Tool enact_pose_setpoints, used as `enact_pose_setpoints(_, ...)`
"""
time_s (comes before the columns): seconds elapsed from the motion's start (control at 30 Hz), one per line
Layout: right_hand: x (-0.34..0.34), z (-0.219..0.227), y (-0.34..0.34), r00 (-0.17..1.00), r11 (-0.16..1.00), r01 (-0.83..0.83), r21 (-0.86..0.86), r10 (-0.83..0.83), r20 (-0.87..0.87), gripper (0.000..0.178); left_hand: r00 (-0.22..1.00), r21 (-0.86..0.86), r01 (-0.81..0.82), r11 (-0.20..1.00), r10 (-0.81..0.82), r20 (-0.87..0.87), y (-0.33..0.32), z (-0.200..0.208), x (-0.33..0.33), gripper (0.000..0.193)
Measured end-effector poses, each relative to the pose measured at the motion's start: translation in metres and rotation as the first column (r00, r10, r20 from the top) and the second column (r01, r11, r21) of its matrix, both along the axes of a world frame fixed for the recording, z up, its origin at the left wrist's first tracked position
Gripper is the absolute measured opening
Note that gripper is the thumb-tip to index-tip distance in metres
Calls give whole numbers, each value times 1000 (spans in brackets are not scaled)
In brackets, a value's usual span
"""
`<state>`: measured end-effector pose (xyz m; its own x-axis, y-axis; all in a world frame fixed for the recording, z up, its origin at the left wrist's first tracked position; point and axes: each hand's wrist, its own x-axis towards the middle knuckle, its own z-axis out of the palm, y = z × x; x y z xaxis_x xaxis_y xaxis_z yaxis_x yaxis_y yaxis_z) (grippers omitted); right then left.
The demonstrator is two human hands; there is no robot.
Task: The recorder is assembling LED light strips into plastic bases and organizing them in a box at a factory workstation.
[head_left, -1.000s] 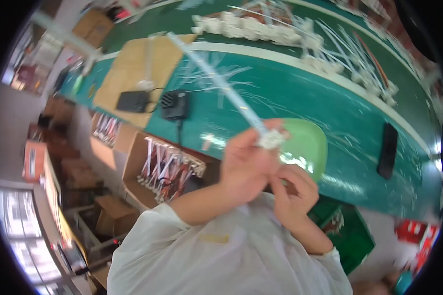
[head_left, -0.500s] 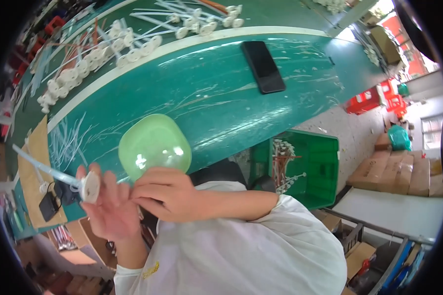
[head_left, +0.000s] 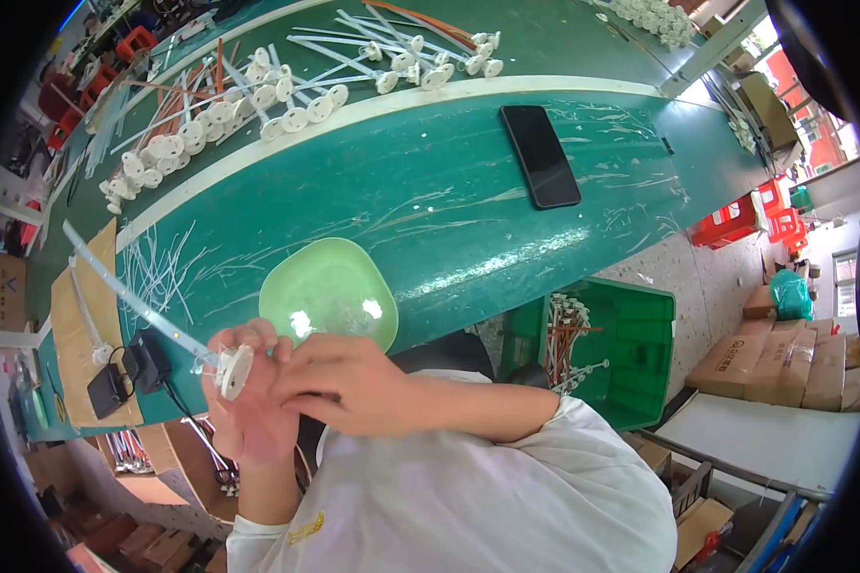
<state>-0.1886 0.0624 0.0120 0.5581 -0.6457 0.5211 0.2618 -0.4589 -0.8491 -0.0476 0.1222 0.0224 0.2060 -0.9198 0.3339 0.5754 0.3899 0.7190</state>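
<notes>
Head view: two hands working a white disc-ended tube over a green tabletop (head_left: 468, 220).

Item held: a translucent plastic tube (head_left: 129, 296) ending in a white round disc (head_left: 233, 371), raised in front of the chest, near the tabletop's front edge. Left hand (head_left: 248, 411) wraps its fingers closed around the disc end, likely to steady it; right hand (head_left: 353, 382) lies across, fingers curled at the disc, though whether they pinch it or only press cannot be told from this angle. Just beyond: a pale green, glossy, rounded-square bowl (head_left: 329, 286), within easy reach. Farther back: a row of like tubes with white discs (head_left: 258, 95) along a white strip; a flat black phone (head_left: 541, 156). Below right: a green crate (head_left: 630, 334) holding more wired pieces.
</notes>
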Motion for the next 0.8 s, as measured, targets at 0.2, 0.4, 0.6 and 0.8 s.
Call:
enact_pose_setpoints(0.2, -10, -8, 2, 989, 984, 115, -137, -127, -78, 16, 991, 130, 37, 991, -19, -136, -1, -2, -8, 58)
enact_pose_setpoints(0.4, -2, 2, 18, 996, 890, 86, 448, -79, -34, 9, 974, 28, -83, 996, 87, -210, 1, 7, -16, 58)
enact_pose_setpoints(0.6, 1, -7, 18, 992, 934, 121, 335, -107, -60, 13, 990, 11, -102, 995, 103, -95, 3, 8, -10, 59)
enact_pose_setpoints(0.8, 6, 2, 6, 981, 967, 181, -178, -191, -39, 17, 982, 4, -96, 995, 95, -163, 0, 9, -4, 59)
